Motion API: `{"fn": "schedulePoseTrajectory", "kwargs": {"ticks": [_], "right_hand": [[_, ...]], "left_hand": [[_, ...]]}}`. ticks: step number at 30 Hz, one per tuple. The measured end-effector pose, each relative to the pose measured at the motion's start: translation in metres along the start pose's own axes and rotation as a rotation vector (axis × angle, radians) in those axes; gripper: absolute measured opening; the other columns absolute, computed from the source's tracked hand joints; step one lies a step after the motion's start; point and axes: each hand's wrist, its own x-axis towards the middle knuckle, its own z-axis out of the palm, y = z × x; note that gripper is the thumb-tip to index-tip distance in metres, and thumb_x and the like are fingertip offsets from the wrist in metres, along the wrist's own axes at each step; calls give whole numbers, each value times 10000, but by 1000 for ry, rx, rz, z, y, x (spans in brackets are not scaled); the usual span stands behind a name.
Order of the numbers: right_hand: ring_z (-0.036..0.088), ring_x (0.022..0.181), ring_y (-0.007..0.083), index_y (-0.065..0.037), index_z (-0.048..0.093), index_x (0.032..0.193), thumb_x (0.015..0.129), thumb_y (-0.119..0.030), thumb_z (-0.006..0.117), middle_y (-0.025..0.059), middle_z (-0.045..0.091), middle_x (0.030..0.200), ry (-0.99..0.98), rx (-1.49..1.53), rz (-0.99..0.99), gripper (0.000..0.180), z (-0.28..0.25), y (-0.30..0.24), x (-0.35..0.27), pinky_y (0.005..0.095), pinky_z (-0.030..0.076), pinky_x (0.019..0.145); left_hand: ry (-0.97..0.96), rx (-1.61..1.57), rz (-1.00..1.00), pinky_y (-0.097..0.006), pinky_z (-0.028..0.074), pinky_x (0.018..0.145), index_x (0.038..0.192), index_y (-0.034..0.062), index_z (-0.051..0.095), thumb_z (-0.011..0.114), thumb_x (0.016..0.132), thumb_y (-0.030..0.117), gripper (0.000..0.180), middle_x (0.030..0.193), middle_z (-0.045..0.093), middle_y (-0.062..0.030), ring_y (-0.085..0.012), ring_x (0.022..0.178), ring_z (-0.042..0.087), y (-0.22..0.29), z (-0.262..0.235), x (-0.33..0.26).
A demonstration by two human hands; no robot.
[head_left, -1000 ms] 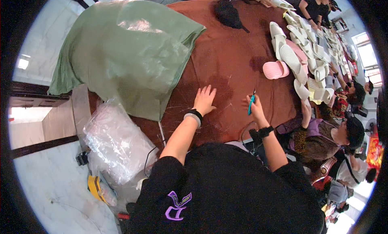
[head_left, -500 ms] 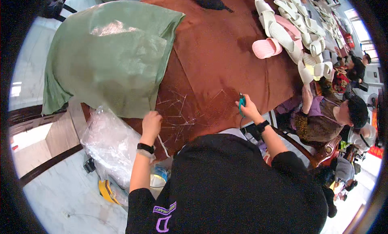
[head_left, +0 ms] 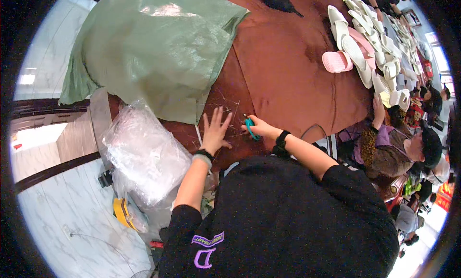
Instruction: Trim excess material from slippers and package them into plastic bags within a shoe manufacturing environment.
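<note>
My left hand [head_left: 216, 130] is spread open, palm down, over the brown cloth [head_left: 288, 81] near its front edge. Loose pale threads [head_left: 234, 104] lie scattered just beyond its fingertips. My right hand [head_left: 261, 128] is closed around small scissors with teal handles [head_left: 252, 129], close to the right of my left hand. A large green woven sack [head_left: 158, 52] covers the left of the table, its near corner just beside my left fingers. A white strip [head_left: 198, 135] hangs from that corner, next to my left hand.
White and pink slippers [head_left: 355, 52] are heaped at the far right. A black cloth item [head_left: 278, 0] lies at the far edge. Clear plastic bags [head_left: 146, 155] bulge at the left, above a yellow item [head_left: 124, 213]. Beside the table's right edge sits a person in a black cap [head_left: 403, 153].
My left hand has moved right and its closed fingers have spread. The right hand has come left with the scissors, nearer the left one. The whole view has shifted a little.
</note>
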Motion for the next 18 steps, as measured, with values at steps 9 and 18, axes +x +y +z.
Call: {"fn": "schedulePoseTrajectory", "kwargs": {"ticks": [9,18], "right_hand": [[571,994,224,-84,403,1144,892,-287,583,130,556,1142,46,402,41,370,-24,8,-29,377,499,769],[605,948,252,-64,369,1167,886,-349,573,178,577,1114,334,639,20,449,-56,48,-69,367,514,753]], "left_hand": [[-246,76,16,-669,199,999,1421,348,199,876,360,397,1260,1479,140,-176,-402,1346,164,-7,-4,54],[138,-196,82,-424,496,696,953,70,525,498,783,29,177,925,502,-186,-359,861,560,12,57,-4]]}}
